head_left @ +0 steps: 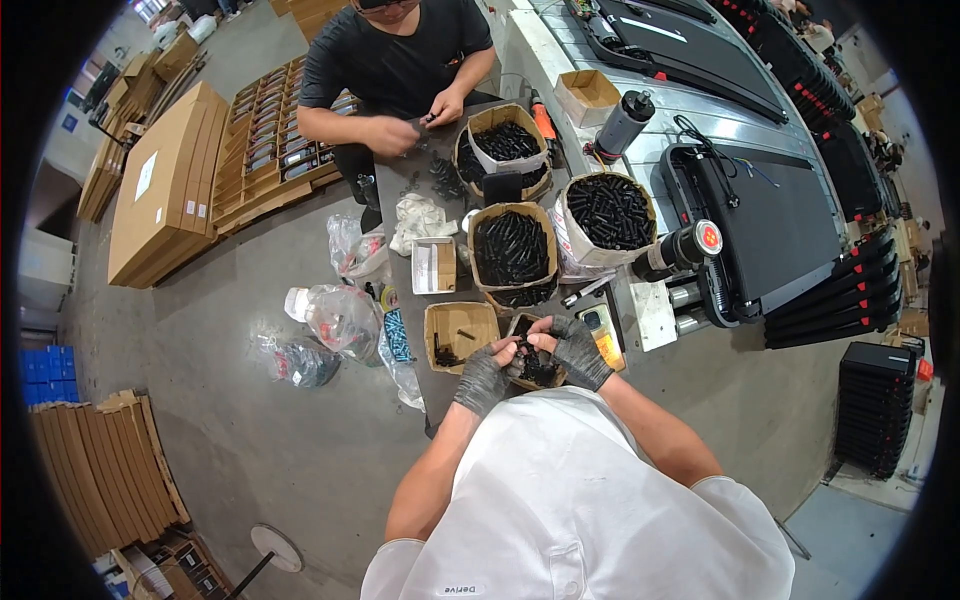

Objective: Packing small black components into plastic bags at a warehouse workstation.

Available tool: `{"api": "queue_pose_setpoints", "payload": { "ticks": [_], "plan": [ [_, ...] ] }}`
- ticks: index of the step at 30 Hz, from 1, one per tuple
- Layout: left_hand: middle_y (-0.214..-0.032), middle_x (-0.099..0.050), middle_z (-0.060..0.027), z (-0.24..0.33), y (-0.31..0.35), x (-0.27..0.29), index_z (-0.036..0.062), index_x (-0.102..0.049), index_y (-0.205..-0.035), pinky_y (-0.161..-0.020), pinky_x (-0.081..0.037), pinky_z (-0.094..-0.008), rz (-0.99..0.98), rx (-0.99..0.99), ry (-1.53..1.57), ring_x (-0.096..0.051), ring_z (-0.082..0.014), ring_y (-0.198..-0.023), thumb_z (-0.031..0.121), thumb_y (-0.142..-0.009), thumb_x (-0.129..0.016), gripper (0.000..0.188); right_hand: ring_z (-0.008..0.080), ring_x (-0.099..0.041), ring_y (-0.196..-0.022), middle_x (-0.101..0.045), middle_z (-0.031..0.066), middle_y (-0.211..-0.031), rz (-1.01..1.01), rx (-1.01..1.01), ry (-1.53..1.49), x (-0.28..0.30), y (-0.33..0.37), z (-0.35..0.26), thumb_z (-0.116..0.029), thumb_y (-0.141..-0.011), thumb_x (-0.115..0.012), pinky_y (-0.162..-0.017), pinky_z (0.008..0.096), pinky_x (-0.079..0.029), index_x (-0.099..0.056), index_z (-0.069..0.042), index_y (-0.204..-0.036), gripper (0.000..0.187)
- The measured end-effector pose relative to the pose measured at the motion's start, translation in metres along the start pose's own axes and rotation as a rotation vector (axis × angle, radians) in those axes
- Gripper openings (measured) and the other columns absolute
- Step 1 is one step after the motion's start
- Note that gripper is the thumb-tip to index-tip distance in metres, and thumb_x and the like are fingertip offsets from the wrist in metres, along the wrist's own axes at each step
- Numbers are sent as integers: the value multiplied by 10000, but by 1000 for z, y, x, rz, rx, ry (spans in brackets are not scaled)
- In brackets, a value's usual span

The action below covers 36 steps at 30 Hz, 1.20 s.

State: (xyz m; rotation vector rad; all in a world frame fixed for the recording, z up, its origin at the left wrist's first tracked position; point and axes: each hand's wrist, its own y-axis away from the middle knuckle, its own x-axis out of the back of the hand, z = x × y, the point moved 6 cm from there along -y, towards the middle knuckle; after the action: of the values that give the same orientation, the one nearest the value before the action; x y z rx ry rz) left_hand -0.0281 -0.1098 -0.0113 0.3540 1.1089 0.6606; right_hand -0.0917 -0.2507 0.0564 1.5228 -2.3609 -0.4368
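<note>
Left grip (484, 379), right grip (578, 352), both pinching one dark part (525, 339), one carton (515, 321) beneath

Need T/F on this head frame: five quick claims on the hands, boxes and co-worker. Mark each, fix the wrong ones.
1. The left hand and right hand wear grey fingerless gloves. True.
2. The two hands are far apart. False: they are close together, over the narrow box.
3. The square box left of it holds some dark parts. True.
4. Blue pieces lie left of the square box. True.
5. The co-worker wears white. False: the co-worker is in black.
</note>
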Motion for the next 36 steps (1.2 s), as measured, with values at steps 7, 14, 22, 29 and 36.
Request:
{"api": "queue_pose_setpoints", "payload": {
  "ticks": [7, 14, 22, 29, 36],
  "plan": [
    [-922, -634, -37, -5, 8, 1, 3, -612, -1078, -743, -514, -192, -8, 18, 155, -590, -112, -801, 85, -889, -637, 207, 230, -620, -814, -659, 102, -886, 161, 526, 481, -13, 20, -37, -154, -877, -636, -735, 310, -487, -664, -30, -992, 171],
    [-922, -636, -45, -4, 27, 1, 22, -617, -1068, -716, -510, -184, 47, 9, 147, -590, -107, -802, 88, -882, -650, 200, 279, -605, -801, -627, 119, -856, 56, 355, 222, -24, 32, -37, -167, -846, -641, -737, 339, -483, -652, -55, -1034, 220],
    [-906, -651, -78, -2, 41, 15, 40, -624, -1025, -676, -523, -190, 71, -25, 200, -595, -120, -766, 91, -871, -667, 167, 313, -619, -901, -626, 129, -923, -220, 319, 1133, -24, 8, 58, -99, -774, -571, -750, 431, -494, -641, -68, -952, 193],
    [-915, -642, -78, -1, 52, 17, 27, -614, -1002, -687, -517, -188, 56, -46, 238, -602, -127, -811, 66, -857, -677, 162, 317, -647, -857, -653, 131, -876, -231, 354, 1330, -35, -9, 98, -138, -733, -597, -724, 454, -514, -670, -100, -904, 189],
    [-914, -640, -81, -3, 62, 26, 28, -615, -1005, -680, -514, -191, 145, -112, 235, -597, -125, -793, 78, -869, -665, 153, 324, -643, -878, -650, 121, -890, -212, 377, 1263, -34, -6, 91, -152, -722, -606, -741, 448, -515, -672, -120, -942, 232]
  ]
}}
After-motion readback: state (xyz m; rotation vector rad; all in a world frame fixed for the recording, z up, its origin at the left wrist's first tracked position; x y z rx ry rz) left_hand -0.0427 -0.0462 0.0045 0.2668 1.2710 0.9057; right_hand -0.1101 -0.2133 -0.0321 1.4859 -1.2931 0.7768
